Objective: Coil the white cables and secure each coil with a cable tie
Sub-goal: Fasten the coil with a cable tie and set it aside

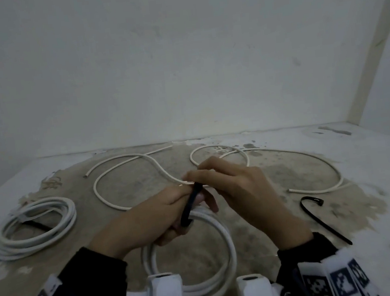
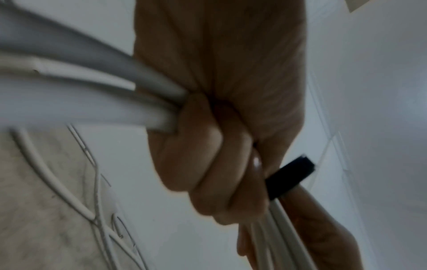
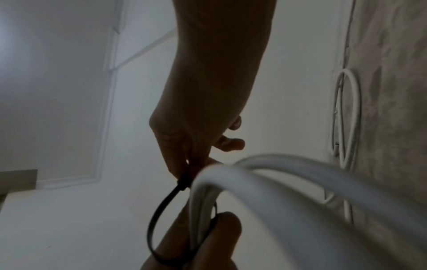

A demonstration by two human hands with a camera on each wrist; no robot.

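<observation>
Between the two hands, the left hand (image 1: 149, 223) grips the white coil (image 1: 221, 239) while the right hand (image 1: 232, 187) pinches the black cable tie (image 3: 159, 213) looped around it; a slackened pinch could let the loop spring open.

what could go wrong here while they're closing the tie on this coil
1. The black cable tie still forms a wide loose loop around the coil; if the left hand eases its grip, the turns could spring apart before it tightens.
2. The right hand pinches only the tie's head end, so it might slip out.
3. A loose cable lies just beyond the hands and could get snagged.
</observation>
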